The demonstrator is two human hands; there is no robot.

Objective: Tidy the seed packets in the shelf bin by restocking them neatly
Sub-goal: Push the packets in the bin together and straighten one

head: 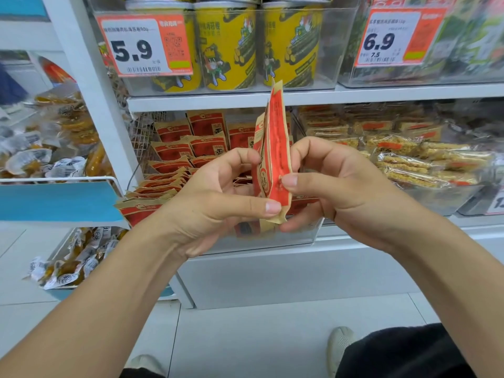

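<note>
Place: a shop shelf point(231, 100) with a clear bin point(272, 238) of red packets.
Packets point(274, 159): held upright, above the bin.
Left hand point(218, 197): pinches the packets.
Right hand point(335, 181): pinches them too.
Danger: a loose pinch could drop packets on the floor.

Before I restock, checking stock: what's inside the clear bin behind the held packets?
The clear bin holds more red seed packets, stacked and leaning. The hands and held packets cover its middle.
</note>
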